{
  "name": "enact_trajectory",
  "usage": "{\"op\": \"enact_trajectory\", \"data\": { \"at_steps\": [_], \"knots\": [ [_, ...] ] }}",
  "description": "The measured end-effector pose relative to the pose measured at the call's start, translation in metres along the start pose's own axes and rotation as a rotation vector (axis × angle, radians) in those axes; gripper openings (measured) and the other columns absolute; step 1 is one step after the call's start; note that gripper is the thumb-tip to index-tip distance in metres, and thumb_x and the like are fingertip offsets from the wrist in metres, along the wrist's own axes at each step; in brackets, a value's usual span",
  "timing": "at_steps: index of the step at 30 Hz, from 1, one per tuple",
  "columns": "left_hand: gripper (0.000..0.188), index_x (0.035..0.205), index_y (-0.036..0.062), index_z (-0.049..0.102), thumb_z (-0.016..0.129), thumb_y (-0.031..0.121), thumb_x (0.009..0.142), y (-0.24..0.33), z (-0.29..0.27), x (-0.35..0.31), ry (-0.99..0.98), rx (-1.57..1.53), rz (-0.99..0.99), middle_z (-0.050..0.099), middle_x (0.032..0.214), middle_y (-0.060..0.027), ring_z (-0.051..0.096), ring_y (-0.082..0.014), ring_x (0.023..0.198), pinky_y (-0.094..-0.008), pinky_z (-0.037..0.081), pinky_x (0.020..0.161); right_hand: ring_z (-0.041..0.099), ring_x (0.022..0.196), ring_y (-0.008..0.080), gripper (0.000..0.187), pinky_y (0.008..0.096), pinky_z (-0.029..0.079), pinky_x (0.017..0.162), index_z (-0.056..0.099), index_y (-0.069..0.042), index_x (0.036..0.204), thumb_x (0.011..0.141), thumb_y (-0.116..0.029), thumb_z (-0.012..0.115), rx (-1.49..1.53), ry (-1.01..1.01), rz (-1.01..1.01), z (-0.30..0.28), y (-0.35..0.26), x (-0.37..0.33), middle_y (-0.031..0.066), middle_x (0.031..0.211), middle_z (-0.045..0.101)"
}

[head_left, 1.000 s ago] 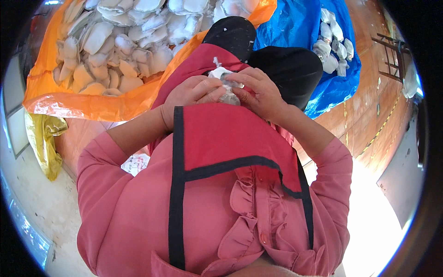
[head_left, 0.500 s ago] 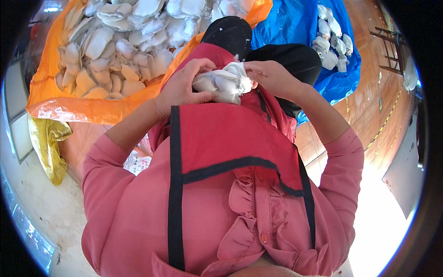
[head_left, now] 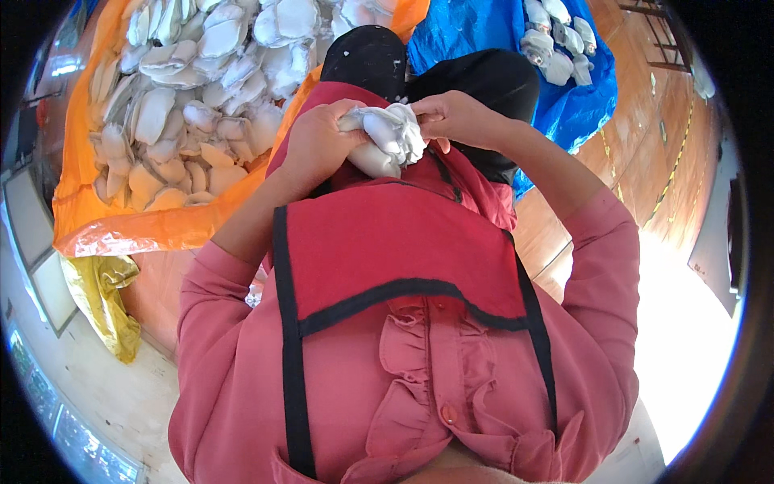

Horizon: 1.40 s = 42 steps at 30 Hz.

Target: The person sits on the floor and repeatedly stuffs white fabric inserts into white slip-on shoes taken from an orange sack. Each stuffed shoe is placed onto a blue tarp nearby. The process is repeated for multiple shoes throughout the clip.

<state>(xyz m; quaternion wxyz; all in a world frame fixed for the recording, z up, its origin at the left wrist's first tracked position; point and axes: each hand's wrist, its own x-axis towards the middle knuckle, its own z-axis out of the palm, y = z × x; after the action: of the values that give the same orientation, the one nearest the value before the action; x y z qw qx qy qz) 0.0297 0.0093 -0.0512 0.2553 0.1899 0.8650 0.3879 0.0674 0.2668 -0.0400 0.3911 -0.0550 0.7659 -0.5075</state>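
Note:
A crumpled white soft fabric bundle (head_left: 391,133), with puffy rounded parts and a smooth lobe hanging below, is held over my lap. My left hand (head_left: 322,143) is closed on its left side, thumb on top. From the other side, my right hand (head_left: 461,119) pinches at its bunched right edge, fingers bent; what its fingertips grip is partly hidden. The exact kind of the bundle I cannot make out. Below the hands lies my red apron (head_left: 403,250) with black trim.
Ahead on the left, a large orange sheet (head_left: 145,226) bears a heap of flat white padded pieces (head_left: 161,109). To the right, a blue sheet (head_left: 451,40) holds several white bundles (head_left: 560,64). A yellow bag (head_left: 105,302) lies at the left on the floor. My bent black-clad legs are between the sheets.
My left hand has shifted from cupping the bundle's side to gripping it with the thumb on top. The bundle looks more bunched and turned. The whole view has tilted slightly.

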Motion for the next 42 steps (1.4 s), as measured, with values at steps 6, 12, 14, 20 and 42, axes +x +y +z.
{"op": "enact_trajectory", "data": {
  "at_steps": [6,12,14,20,42],
  "knots": [
    [0.035,0.111,0.0078,0.069,0.078,0.021,0.08,-0.006,-0.007,0.01,-0.124,-0.189,0.01,0.073,0.095,-0.0094,0.068,-0.0173,0.088,-0.0304,0.051,0.082,0.067,0.077,0.03,0.028,0.0424,0.051,0.065,0.069,-0.01,0.099,0.08,-0.03,0.065,-0.532,0.228,-0.238,0.004,0.015,0.009,0.0103,0.082,0.068],
    [0.035,0.111,0.0076,0.068,0.077,0.02,0.08,-0.005,0.0,0.014,-0.075,-0.057,-0.014,0.073,0.094,-0.0095,0.068,-0.0175,0.087,-0.0312,0.052,0.08,0.064,0.09,0.0304,0.026,0.0419,0.051,0.073,0.07,-0.01,0.096,0.079,-0.03,0.067,-0.742,0.02,0.074,0.003,-0.014,0.007,0.0102,0.097,0.066],
    [0.035,0.111,0.0075,0.068,0.076,0.02,0.08,0.003,-0.003,0.013,-0.029,-0.011,-0.031,0.073,0.094,-0.0098,0.068,-0.0177,0.086,-0.0316,0.052,0.079,0.061,0.096,0.0286,0.023,0.0383,0.05,0.078,0.068,-0.007,0.093,0.08,-0.027,0.07,-0.708,0.156,0.009,0.006,-0.015,0.003,0.0077,0.104,0.062],
    [0.034,0.111,0.0078,0.068,0.076,0.019,0.08,-0.003,-0.004,0.015,-0.08,-0.051,-0.029,0.073,0.094,-0.0085,0.067,-0.0159,0.086,-0.0311,0.052,0.079,0.058,0.11,0.0296,0.032,0.0338,0.047,0.094,0.067,-0.002,0.102,0.074,-0.016,0.073,-0.141,0.407,-0.284,0.025,0.029,0.008,0.0138,0.114,0.061],
    [0.035,0.111,0.0068,0.067,0.075,0.015,0.078,-0.007,0.001,0.012,-0.067,0.099,0.043,0.071,0.101,-0.0131,0.068,-0.025,0.095,-0.0347,0.052,0.084,0.061,0.107,0.0354,0.031,0.0434,0.048,0.093,0.067,-0.008,0.112,0.088,-0.026,0.064,-0.33,0.098,-0.206,0.027,0.024,0.002,0.0153,0.119,0.064]
  ]
}}
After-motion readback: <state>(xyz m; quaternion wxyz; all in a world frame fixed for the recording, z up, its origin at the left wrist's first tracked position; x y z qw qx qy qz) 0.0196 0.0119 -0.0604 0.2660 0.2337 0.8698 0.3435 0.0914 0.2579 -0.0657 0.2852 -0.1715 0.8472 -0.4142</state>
